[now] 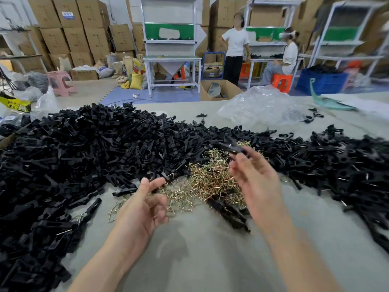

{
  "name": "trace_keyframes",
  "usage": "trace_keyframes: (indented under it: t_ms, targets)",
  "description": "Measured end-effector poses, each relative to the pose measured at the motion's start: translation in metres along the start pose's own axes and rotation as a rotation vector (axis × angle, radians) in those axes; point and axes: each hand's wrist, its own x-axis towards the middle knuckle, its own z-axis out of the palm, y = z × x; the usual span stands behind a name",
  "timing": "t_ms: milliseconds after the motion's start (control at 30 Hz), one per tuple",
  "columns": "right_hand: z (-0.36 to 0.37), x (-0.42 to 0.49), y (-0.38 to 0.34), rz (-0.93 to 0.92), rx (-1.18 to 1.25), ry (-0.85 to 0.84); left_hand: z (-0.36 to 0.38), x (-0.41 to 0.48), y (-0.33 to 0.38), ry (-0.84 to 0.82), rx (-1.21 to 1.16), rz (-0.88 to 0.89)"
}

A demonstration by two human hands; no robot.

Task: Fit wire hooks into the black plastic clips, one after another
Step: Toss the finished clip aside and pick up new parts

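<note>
Right hand [254, 178] pinches a blurred black clip [228, 147] at its fingertips, long axis pointing up-left, over the wire hook pile [208, 180]; left hand [145, 205], loosely curled and apparently empty, sits nearer the hooks.

clips [84, 148]: black | wire hooks [210, 178]: brassy gold | table [210, 260]: grey | stool [281, 81]: orange | crate [322, 82]: blue

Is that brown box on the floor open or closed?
Open: the cardboard box has its flaps spread, with stuff showing inside.
</note>
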Motion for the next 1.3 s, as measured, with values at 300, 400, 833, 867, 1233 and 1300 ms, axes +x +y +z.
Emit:
trace_keyframes:
  t_ms: [300,400,833,867,1233,1300]
  targets:
    - [-0.03,0.016,-0.048,-0.181,-0.356,0.404,-0.024,-0.001,-0.014,0.362,1.461,0.546]
    - [-0.009,-0.005,-0.009,-0.219,-0.543,0.261,-0.032,0.002,-0.018,0.311,1.614,0.347]
    - [0.045,-0.024,0.093,-0.249,-1.173,-0.419,-0.04,0.025,-0.017,0.343,1.593,0.41]
    - [0.044,-0.023,0.093,-0.231,-1.141,-0.405,-0.039,0.025,-0.017,0.341,1.627,0.397]
    - [0.041,-0.015,0.095,-0.108,-0.978,-0.33,-0.047,0.027,-0.008,0.356,1.477,0.594]
    - [0.041,-0.015,0.095,-0.099,-0.97,-0.336,-0.047,0.025,-0.008,0.411,1.484,0.593]
